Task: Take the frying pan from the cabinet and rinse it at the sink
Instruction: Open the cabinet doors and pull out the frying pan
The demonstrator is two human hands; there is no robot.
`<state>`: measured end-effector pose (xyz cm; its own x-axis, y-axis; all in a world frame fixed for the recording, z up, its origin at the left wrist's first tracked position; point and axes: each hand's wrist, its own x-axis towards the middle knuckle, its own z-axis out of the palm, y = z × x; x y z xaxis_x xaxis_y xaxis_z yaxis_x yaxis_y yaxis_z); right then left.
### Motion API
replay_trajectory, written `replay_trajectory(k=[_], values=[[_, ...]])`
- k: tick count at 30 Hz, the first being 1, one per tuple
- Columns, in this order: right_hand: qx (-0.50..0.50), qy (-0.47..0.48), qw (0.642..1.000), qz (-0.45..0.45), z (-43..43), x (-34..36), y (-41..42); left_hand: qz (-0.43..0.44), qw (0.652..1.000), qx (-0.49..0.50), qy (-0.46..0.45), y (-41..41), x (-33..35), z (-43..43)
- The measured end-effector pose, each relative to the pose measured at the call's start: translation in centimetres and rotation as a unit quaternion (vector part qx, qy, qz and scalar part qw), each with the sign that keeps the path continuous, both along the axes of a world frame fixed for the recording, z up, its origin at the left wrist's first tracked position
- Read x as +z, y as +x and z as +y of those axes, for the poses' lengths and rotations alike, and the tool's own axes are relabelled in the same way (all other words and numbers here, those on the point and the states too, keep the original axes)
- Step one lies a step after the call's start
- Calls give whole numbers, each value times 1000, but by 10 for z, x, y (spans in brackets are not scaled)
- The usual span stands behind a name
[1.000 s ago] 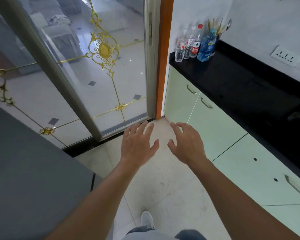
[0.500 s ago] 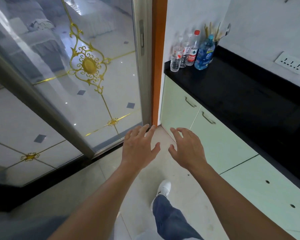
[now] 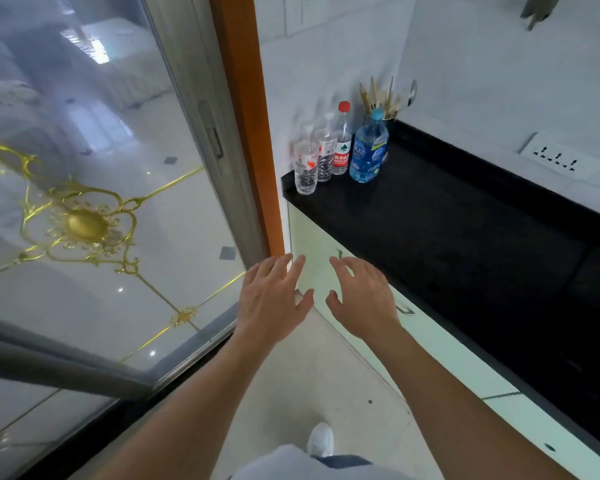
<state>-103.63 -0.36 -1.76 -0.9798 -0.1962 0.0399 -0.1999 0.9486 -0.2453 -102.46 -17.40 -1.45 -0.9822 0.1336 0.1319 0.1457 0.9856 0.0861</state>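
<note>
My left hand [image 3: 274, 299] and my right hand [image 3: 364, 299] are stretched out side by side in front of me, fingers spread, holding nothing. They hover before the pale green cabinet doors [image 3: 317, 251] under the black countertop [image 3: 447, 230]. The doors are closed. A metal door handle [image 3: 406, 309] shows just right of my right hand. No frying pan and no sink are in view.
Several water bottles [image 3: 340, 147] and a utensil holder [image 3: 388, 109] stand at the countertop's far end. A glass sliding door with gold ornament [image 3: 84, 223] and an orange frame [image 3: 246, 133] fills the left. A wall socket [image 3: 558, 159] sits at right. My white shoe [image 3: 321, 439] is on the tiled floor.
I have stepped closer to the cabinets and the view has lifted toward the counter's end. Both hands stay open and keep their spacing.
</note>
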Motion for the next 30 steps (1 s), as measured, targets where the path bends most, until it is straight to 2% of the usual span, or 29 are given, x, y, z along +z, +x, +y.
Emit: replay_trajectory(k=[6,14,22,30], values=[[-44,-8,999,3,20,-7,-41,-22,999,-34,10,-60,-1,22],[-160,-10,987,-5,47,-31,-56,-43,988,-147,13,-120,-19,48],[-333,-32,941,-48,45,-63,-25,-87,954,-288,-1,-158,-53,50],[-410,-22,905,-109,24,-100,-20,-143,915,-375,-33,-179,-92,39]])
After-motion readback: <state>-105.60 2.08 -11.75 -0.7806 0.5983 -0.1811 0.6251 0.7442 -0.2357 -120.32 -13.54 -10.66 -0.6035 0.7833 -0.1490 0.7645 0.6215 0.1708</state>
